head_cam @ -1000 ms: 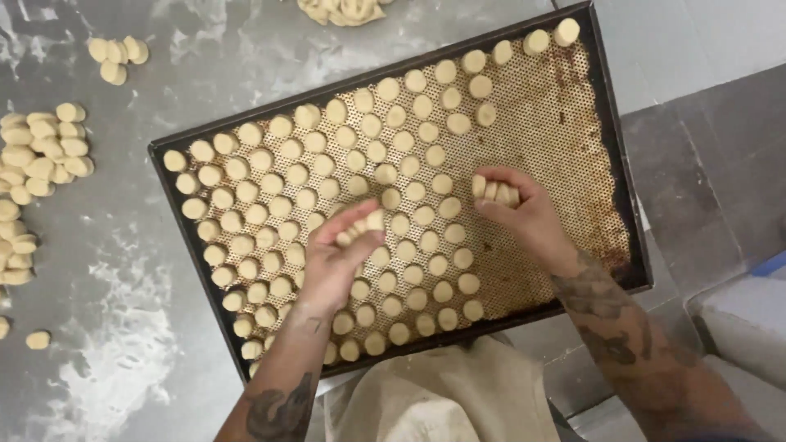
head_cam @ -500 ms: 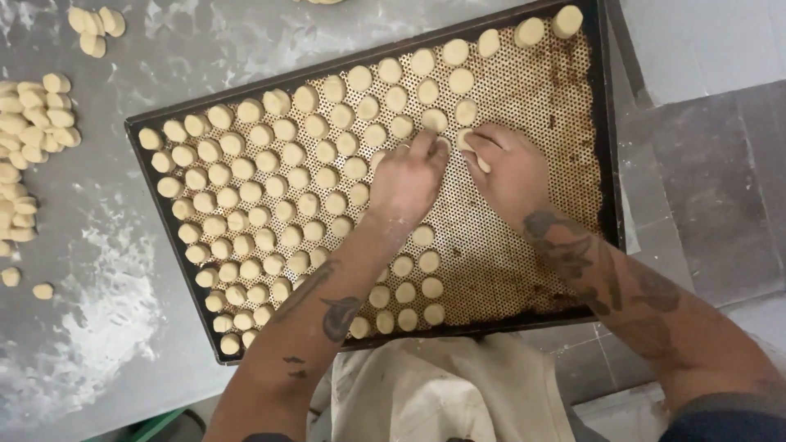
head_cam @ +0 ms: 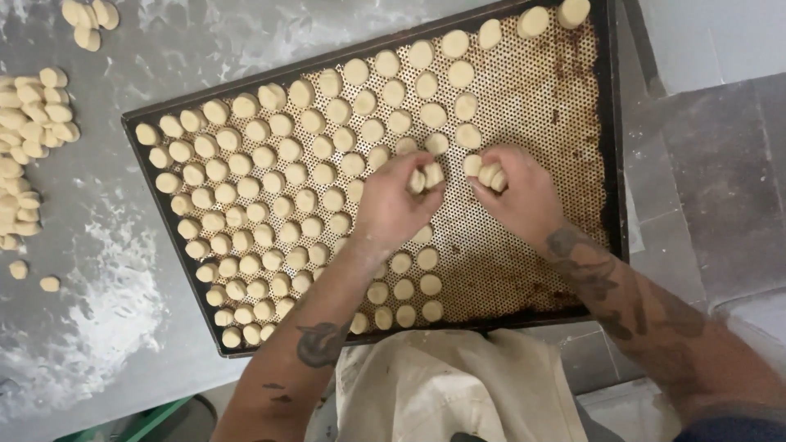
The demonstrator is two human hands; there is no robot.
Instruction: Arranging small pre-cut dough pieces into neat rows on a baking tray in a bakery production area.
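A dark perforated baking tray [head_cam: 536, 270] lies tilted on a floured grey table. Rows of small round pale dough pieces [head_cam: 270, 188] fill its left and middle; the right part shows bare holes. My left hand [head_cam: 393, 205] hovers over the tray's middle, fingers curled around a few dough pieces [head_cam: 426, 178]. My right hand [head_cam: 516, 196] is just beside it, also closed on several dough pieces [head_cam: 490, 173]. Both hands sit at the edge of the filled rows.
A pile of loose dough pieces [head_cam: 29, 155] lies on the grey table [head_cam: 106, 327] at the left, with a few more [head_cam: 86, 20] at the top left. A cream apron [head_cam: 458, 393] hangs below the tray. Grey floor tiles [head_cam: 720, 164] show at right.
Both hands drew back from the upper rows toward the tray's middle, still holding dough pieces. The view shifted slightly.
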